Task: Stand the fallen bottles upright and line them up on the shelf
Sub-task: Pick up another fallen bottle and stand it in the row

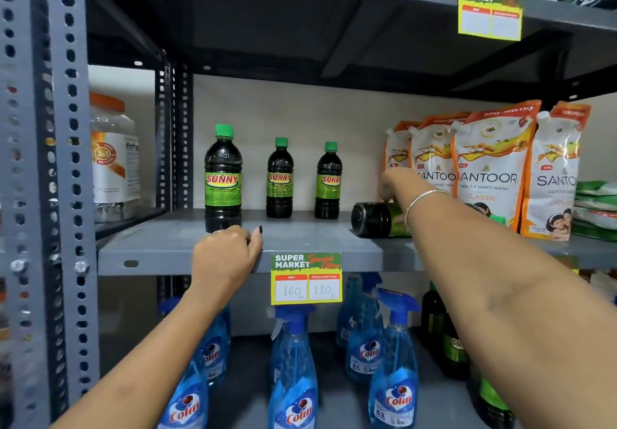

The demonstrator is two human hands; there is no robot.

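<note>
Fallen bottle [372, 220]: neck and cap hidden behind the right hand [395, 183]; whether that grip closes on it cannot be told. Pouch [554, 175] right of the grip: brand name cut short by overlap. Spray bottles [293, 378] below run off the lower edge.

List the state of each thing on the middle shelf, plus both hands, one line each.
Left Sunny bottle: upright, capped, nearest the front edge.
Middle Sunny bottle: upright, capped.
Right Sunny bottle: upright, capped.
Fallen bottle: lying on its side, base towards the camera.
Santoor pouches: standing, sealed.
Left hand: resting on the shelf edge, holding nothing.
Right hand: reaching over the fallen bottle; grip hidden.
</note>
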